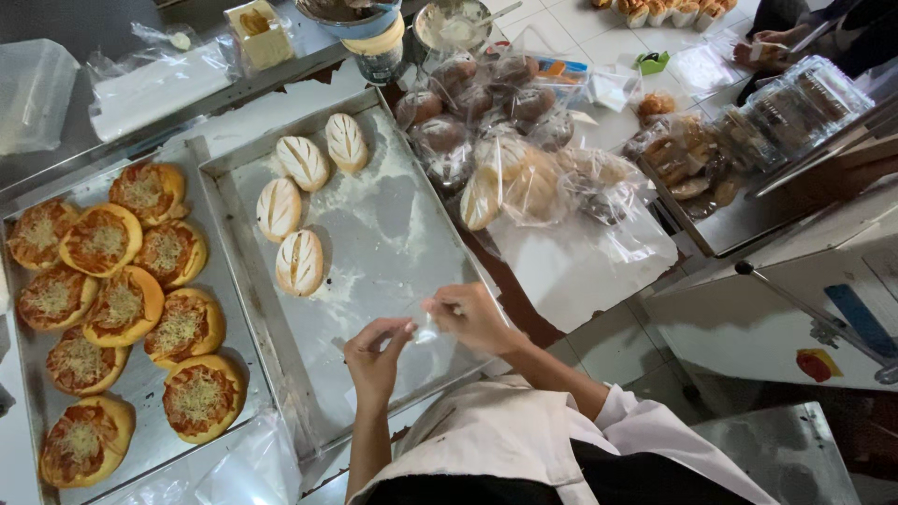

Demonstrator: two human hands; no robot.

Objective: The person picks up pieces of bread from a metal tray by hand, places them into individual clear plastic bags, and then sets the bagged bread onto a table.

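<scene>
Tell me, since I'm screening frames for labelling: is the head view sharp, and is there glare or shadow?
Head view: four scored oval white loaves are crisp; both hands, left hand and right hand, pinching a small clear plastic bag, look slightly soft; bagged buns glint; soft shadows on the floured metal tray.

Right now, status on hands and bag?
Left hand and right hand both pinching a small clear bag. Four scored loaves wait on floured tray. Nothing in the way.

Four scored loaves point(301, 188), ten pizza buns point(122, 304)
</scene>
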